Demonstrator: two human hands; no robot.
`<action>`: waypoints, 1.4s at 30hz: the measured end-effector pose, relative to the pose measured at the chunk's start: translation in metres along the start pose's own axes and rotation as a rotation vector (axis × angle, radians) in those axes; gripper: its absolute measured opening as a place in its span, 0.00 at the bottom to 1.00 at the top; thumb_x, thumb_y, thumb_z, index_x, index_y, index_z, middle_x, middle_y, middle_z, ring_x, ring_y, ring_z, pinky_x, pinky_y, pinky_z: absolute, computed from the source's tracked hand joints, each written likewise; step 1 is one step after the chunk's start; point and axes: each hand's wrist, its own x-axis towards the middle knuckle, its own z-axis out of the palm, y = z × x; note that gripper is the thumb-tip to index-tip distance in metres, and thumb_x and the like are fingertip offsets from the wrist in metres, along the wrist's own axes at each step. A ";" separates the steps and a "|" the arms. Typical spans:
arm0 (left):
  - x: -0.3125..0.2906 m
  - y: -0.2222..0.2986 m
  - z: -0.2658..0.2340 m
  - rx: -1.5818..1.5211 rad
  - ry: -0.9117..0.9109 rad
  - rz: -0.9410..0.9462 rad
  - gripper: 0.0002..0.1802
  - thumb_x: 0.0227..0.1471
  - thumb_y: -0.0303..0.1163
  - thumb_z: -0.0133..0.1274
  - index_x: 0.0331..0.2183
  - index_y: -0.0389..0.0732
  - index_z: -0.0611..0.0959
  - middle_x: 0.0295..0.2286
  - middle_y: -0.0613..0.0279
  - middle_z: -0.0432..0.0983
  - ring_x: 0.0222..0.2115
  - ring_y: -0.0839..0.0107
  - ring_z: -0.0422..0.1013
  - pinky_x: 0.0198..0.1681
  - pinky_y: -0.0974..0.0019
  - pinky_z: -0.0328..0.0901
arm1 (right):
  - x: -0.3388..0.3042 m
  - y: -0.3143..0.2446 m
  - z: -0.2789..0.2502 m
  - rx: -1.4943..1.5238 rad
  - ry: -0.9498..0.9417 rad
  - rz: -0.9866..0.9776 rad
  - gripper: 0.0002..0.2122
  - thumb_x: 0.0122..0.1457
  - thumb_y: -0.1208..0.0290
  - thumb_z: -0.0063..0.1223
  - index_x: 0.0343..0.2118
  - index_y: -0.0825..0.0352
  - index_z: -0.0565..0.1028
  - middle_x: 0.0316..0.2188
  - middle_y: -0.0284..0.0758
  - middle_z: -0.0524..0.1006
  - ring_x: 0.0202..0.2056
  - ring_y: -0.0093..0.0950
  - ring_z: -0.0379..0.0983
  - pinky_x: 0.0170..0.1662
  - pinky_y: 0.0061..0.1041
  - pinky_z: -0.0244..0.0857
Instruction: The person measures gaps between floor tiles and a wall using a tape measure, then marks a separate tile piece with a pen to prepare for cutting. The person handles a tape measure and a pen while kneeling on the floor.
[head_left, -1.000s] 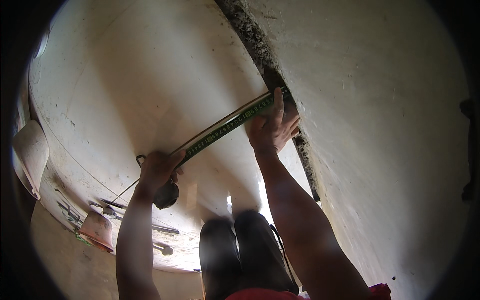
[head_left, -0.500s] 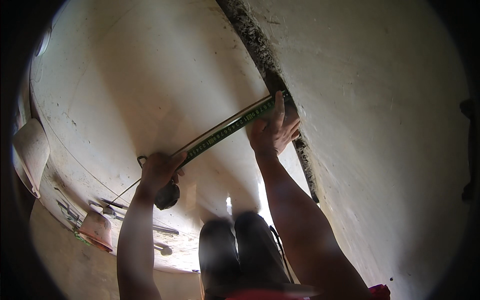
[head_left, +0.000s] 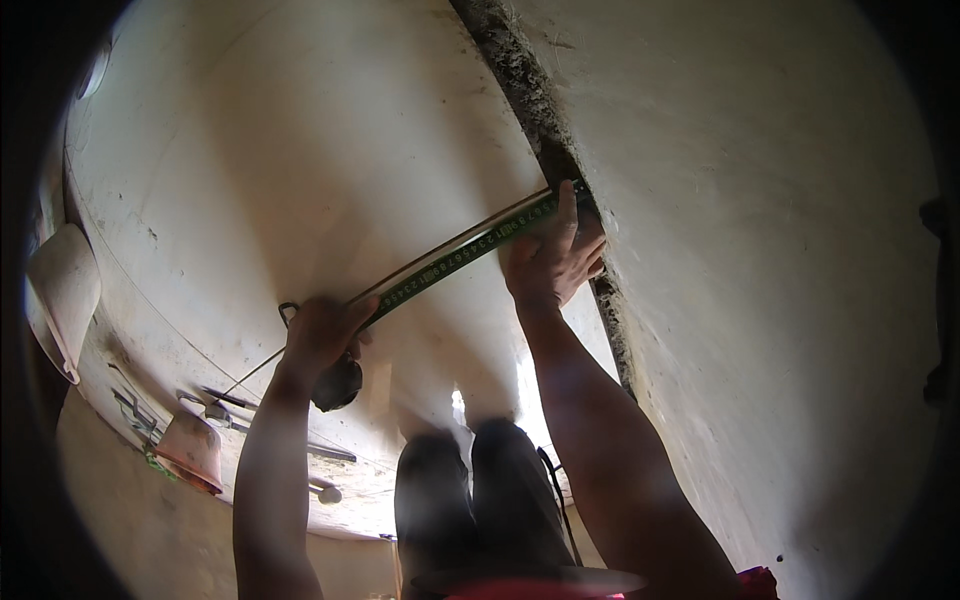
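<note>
A tape measure's green blade is stretched slantwise over the pale floor, from lower left to upper right. My left hand is closed on the tape at its lower end, with the dark rounded case hanging below the palm. A small dark loop sticks out beyond the knuckles. My right hand holds the blade's far end at the foot of the wall, index finger stretched along it and the other fingers curled toward the wall. The blade's very tip is partly covered. A thin straight strip runs along the blade's far edge.
The plastered wall rises on the right, with a rough dark gap along its foot. To the left lie a pale bucket, a reddish pot and several long tools. My knees are at the bottom.
The view has shifted slightly, so the wall's foot and my right hand sit a little further right. Both hands keep their hold on the stretched tape.
</note>
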 end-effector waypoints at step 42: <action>0.000 -0.002 -0.001 -0.079 -0.027 0.049 0.30 0.56 0.53 0.55 0.23 0.32 0.84 0.15 0.55 0.78 0.13 0.70 0.73 0.20 0.66 0.69 | 0.002 -0.002 0.001 -0.003 0.053 -0.030 0.36 0.50 0.68 0.49 0.64 0.34 0.58 0.46 0.38 0.63 0.50 0.40 0.61 0.55 0.48 0.51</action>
